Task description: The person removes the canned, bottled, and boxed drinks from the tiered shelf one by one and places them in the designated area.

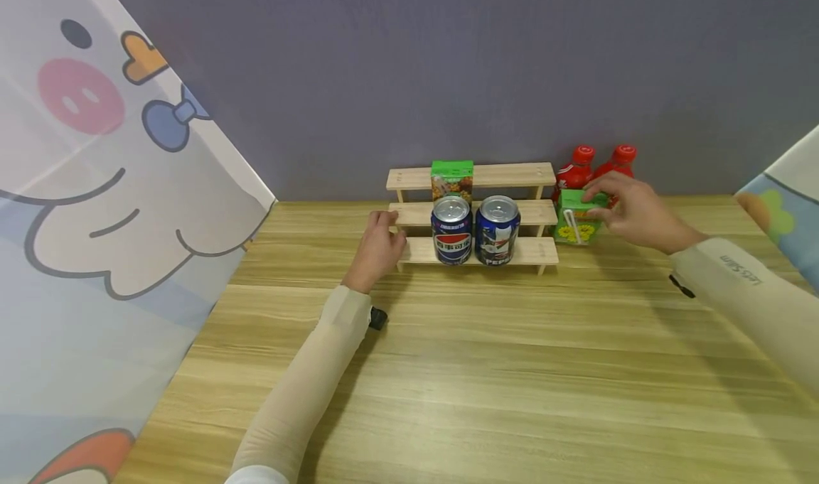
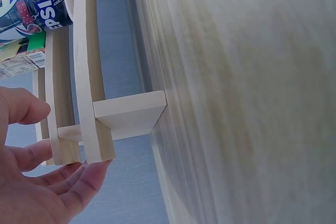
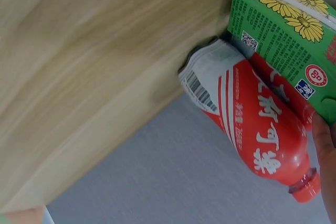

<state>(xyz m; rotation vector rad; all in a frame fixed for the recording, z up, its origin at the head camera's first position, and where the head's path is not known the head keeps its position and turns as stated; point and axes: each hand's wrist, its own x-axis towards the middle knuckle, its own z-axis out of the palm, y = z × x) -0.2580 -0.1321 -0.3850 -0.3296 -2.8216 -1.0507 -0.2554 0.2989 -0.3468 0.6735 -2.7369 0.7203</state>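
Note:
A three-step wooden rack [image 1: 416,251] stands against the back wall. At its left end is my left hand [image 1: 377,249]; in the left wrist view its fingertips [image 2: 97,174] touch the plank ends and the thumb lies at the middle plank. My right hand [image 1: 633,210] pinches a green drink carton [image 1: 572,217] with yellow flowers and a white straw, upright beside the rack's right end. Two blue Pepsi cans [image 1: 452,232] [image 1: 498,232] stand side by side on the lowest step. Behind the left can is another green-topped carton [image 1: 452,178], its lower part hidden.
Two red bottles [image 1: 574,173] [image 1: 623,158] stand behind the held carton, close to the grey wall [image 1: 384,72]. In the right wrist view one red bottle [image 3: 262,124] is right next to the carton. A wood-grain table [image 1: 486,370] stretches in front, with cartoon-printed panels [image 1: 128,221] at the sides.

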